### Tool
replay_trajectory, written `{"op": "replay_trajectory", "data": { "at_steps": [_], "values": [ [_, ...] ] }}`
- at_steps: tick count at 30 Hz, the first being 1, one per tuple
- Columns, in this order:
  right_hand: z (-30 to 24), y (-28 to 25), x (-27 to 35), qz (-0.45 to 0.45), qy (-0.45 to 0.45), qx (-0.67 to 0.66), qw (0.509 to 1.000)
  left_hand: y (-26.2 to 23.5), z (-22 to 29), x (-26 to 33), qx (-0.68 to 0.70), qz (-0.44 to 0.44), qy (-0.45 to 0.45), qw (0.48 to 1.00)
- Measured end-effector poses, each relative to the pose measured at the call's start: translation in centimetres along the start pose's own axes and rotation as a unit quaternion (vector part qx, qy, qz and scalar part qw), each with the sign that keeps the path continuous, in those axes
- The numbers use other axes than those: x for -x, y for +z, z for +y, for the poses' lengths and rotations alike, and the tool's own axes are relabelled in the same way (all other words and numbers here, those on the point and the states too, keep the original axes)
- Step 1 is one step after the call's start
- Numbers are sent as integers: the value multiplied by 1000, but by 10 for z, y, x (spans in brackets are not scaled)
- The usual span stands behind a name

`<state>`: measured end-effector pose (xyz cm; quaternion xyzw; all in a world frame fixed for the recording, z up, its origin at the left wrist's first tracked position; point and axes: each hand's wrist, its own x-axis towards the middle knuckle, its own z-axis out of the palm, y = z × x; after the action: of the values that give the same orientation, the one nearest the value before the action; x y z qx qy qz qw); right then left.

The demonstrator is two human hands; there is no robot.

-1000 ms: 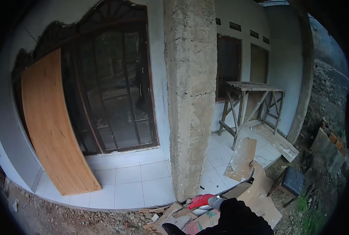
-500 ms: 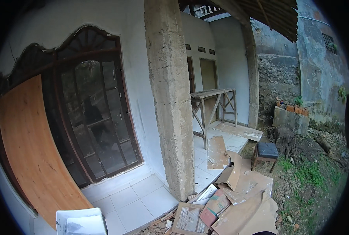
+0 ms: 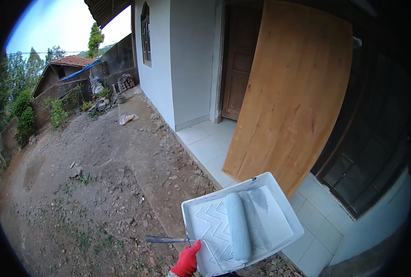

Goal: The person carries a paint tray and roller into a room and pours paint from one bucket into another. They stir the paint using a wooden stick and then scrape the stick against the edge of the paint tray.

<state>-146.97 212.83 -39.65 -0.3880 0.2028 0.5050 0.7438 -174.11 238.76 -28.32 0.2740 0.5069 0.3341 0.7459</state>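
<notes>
A white paint tray point(image 3: 286, 227) with a zigzag-ribbed slope is held out in front of me, tilted. My left hand point(image 3: 185, 261), in a red glove, grips its left rim near the corner, thumb on top; the other fingers are hidden. Across the tray lies a paint roller point(image 3: 238, 226) with a pale blue-grey, paint-wet sleeve. Its dark handle point(image 3: 166, 239) sticks out leftward past the rim, just above my thumb. White paint covers the tray floor. My right hand is out of view.
A large wooden board point(image 3: 288, 92) leans over the doorway beside a brown door point(image 3: 238, 64). White floor tiles point(image 3: 314, 217) edge the house wall point(image 3: 157, 83). Stony ground point(image 3: 99, 184) stretches left, with a heap of stones point(image 3: 101, 105) and shrubs farther off.
My view has swung left, from the pillar and cardboard pile to the yard and leaning board. The tray, only partly seen before, now shows with the roller and my left hand.
</notes>
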Motion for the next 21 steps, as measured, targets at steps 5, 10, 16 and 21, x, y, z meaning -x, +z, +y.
{"op": "replay_trajectory", "data": {
  "at_steps": [5,10,16,21],
  "values": [
    [-1,137,-111,-86,74,89,990,-55,61,-48,121,153,70,978],
    [-6,291,-229,-43,61,229,971,-75,134,-137,153,146,95,973],
    [100,392,-420,-37,-79,359,929,-114,248,-280,44,120,136,982],
    [150,442,-464,52,63,163,983,-93,370,-440,30,76,114,990]
  ]
}}
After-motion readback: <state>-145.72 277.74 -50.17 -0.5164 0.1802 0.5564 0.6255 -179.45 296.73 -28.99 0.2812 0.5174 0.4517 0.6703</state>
